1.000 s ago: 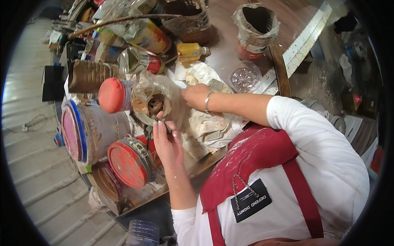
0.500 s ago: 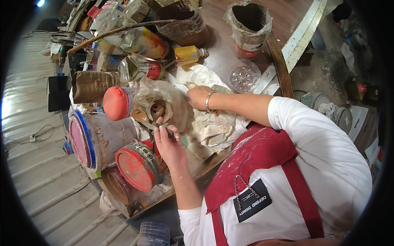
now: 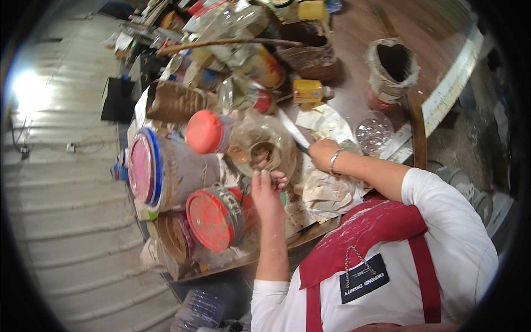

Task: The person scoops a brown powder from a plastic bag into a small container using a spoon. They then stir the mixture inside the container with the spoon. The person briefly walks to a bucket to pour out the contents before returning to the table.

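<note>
My right hand [image 3: 325, 155], with a silver bangle at the wrist, is closed on the near end of a long, flat, pale blade [image 3: 293, 128], knife-like in shape. Crumpled stained paper [image 3: 331, 195] lies beneath and beside this hand. My left hand [image 3: 268, 185] has its fingers curled together in front of a small round cup [image 3: 263, 152] with brown stuff in it. Something dark shows between those fingers, too small to name. Around the cup is a cloudy plastic bag [image 3: 243, 135].
To the left stand a bucket with a pink-and-blue lid [image 3: 145, 166], a red-lidded tub [image 3: 210, 220] and a jar with an orange-red lid [image 3: 203, 131]. Farther off are a yellow bottle [image 3: 307, 91], a clear plastic bowl [image 3: 374, 133], a cut container [image 3: 391, 69] and a long stick [image 3: 232, 43].
The whole view has shifted, so the table and both hands appear farther right. More of the pale blade shows beyond my right hand. My left hand stays by the cup.
</note>
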### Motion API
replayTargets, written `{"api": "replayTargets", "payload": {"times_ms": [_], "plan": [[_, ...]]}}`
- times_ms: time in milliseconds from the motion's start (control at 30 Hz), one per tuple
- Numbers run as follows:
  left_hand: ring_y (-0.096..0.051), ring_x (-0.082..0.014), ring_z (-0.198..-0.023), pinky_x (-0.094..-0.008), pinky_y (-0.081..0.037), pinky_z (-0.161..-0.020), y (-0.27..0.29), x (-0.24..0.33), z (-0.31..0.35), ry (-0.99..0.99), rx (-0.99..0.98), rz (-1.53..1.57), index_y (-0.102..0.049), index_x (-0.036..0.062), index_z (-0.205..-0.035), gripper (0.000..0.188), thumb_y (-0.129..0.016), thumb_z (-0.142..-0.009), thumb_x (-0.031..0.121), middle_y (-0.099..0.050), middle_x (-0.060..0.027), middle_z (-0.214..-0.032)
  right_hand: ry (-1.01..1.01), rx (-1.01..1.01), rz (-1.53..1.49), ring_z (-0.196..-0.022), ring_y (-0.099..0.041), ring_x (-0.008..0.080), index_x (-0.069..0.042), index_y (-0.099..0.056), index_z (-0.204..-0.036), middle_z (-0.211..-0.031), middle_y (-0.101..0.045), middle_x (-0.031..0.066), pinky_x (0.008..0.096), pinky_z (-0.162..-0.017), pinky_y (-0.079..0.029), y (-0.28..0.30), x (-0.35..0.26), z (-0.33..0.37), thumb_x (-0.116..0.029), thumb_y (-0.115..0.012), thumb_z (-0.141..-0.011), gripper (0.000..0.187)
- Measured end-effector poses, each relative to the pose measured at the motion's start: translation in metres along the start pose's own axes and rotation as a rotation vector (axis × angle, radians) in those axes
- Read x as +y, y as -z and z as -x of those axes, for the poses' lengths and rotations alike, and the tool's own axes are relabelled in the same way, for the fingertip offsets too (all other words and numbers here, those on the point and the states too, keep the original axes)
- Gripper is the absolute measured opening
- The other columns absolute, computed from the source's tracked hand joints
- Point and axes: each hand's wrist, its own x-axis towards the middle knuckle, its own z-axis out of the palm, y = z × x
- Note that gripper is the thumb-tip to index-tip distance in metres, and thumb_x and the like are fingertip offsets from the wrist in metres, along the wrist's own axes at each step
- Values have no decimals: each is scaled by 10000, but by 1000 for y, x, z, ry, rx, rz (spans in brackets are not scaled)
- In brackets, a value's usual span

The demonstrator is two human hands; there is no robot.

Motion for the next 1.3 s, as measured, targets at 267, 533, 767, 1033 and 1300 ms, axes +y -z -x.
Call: {"api": "replayTargets", "payload": {"times_ms": [267,533,767,1033,1300], "plan": [[-546,-107,-649,-215,-423,-594,-4,5,6,27,-29,43,-480,53,-1171,262,-454,-952,195,-601,-55,-757,75,70,11,-831,-632,324,-19,-671,-844,-842,-647,191,402,-735,-503,1,-3,5,-223,-645,-760,223],[-481,-92,-538,-206,-392,-502,-7,12,24,46,-93,110,-505,45,-1183,295,-454,-954,223,-539,-35,-621,139,83,95,-805,-635,330,-18,-661,-835,-818,-652,177,412,-711,-502,16,-11,24,-281,-623,-781,272],[-386,-63,-502,-200,-354,-474,-7,15,19,150,-78,264,-500,102,-1188,299,-397,-974,284,-428,21,-560,202,114,86,-737,-621,312,-53,-595,-790,-797,-630,118,425,-624,-487,20,-17,54,-265,-570,-804,214],[-464,-71,-624,-202,-387,-538,-8,23,24,46,-131,384,-457,63,-1204,269,-437,-954,160,-502,-9,-674,251,186,-49,-744,-618,336,-56,-602,-857,-781,-632,143,430,-643,-483,23,-17,66,-193,-536,-798,163],[-523,-89,-580,-192,-406,-534,-8,27,37,48,-115,197,-480,49,-1060,165,-483,-927,147,-571,-38,-661,407,461,-343,-834,-566,252,-69,-518,-1105,-918,-554,107,350,-722,-458,55,-10,42,-138,-614,-788,339]]}}
